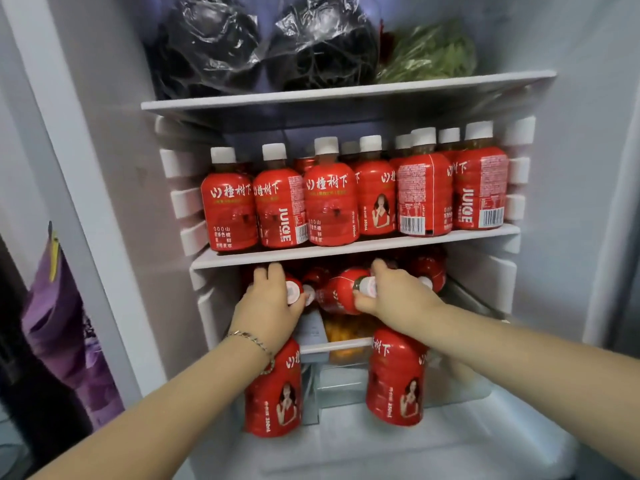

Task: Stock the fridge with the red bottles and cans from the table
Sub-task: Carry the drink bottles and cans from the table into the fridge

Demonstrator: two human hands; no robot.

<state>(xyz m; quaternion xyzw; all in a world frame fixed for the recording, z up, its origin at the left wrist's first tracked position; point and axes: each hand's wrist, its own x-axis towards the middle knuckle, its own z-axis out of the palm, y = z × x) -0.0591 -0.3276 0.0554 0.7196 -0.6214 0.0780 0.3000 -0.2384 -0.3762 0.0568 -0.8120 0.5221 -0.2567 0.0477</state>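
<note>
The open fridge's middle shelf (pixel 450 235) holds several upright red juice bottles (pixel 330 199) with white caps. Under that shelf, more red bottles lie on their sides with caps facing out. My left hand (pixel 266 313) grips one lying bottle at its cap end (pixel 294 293). My right hand (pixel 394 299) pinches the neck and cap of another lying bottle (pixel 337 294) beside it. Lower down, two red bottles stand upright, one under my left wrist (pixel 273 389) and one under my right forearm (pixel 394 379).
The top shelf carries black plastic bags (pixel 214 46) and bagged greens (pixel 429 53). Behind the upright bottles sits a clear drawer (pixel 346 375) with orange-yellow food (pixel 343 330) above it. A purple bag (pixel 62 327) hangs left of the fridge wall.
</note>
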